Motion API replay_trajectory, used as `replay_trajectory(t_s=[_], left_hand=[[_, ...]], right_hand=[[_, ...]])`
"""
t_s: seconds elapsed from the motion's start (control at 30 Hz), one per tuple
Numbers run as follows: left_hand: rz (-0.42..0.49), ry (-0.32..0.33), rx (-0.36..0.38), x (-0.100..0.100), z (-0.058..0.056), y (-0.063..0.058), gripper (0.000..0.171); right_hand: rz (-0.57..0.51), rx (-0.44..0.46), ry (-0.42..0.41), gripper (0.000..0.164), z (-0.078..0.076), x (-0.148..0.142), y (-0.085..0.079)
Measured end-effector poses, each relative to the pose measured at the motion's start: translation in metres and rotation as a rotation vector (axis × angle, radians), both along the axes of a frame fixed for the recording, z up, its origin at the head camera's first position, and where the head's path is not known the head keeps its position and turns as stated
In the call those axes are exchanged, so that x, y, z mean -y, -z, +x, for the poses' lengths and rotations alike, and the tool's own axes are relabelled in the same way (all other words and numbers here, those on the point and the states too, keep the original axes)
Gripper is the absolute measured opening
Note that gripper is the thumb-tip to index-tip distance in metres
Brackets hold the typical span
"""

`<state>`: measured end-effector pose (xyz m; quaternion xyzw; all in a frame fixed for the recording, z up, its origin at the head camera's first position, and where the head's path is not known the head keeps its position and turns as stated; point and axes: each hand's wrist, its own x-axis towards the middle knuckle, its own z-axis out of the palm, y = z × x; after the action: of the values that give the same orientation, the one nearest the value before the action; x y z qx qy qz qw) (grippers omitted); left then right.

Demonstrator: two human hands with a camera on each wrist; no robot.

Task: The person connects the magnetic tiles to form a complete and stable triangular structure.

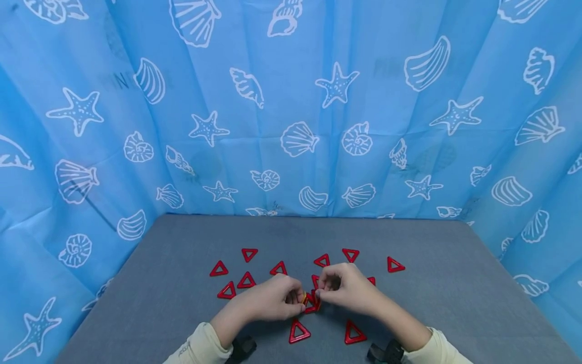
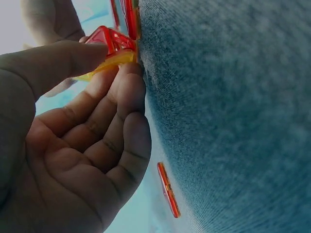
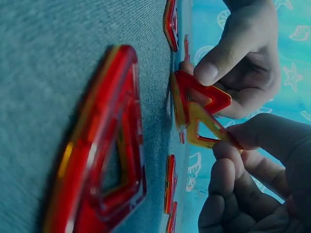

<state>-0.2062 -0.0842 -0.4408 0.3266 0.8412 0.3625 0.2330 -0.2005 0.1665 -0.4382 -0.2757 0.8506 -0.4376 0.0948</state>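
A red-faced triangle [image 3: 182, 83] and a yellow-faced triangle [image 3: 193, 121] sat close together between the left hand [image 1: 272, 299] and right hand [image 1: 347, 288], at the desk's [image 1: 436, 313] near middle; fingers curled, the left pinched the first, the right the second.

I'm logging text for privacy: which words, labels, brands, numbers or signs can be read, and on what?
"IN": faint, on the blue curtain, left side.
Faint lettering on the curtain, right of centre: too blurred to read.
Marks on the left sleeve: too small to read.
None readable on the red triangles.
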Motion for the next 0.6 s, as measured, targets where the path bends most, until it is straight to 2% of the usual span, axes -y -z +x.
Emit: replay_trajectory(t_s=[0.33,0.6], left_hand=[[0.003,-0.024,-0.054,-0.0005,-0.0029,0.0006,0.005],[0.014,-0.009,-0.062,-0.0007,-0.0039,0.0012,0.005]], right_hand=[[-0.001,-0.022,-0.043,0.006,-0.0023,-0.0012,0.0012],[-0.023,-0.047,-0.084,0.012,-0.0025,-0.0002,0.0034]])
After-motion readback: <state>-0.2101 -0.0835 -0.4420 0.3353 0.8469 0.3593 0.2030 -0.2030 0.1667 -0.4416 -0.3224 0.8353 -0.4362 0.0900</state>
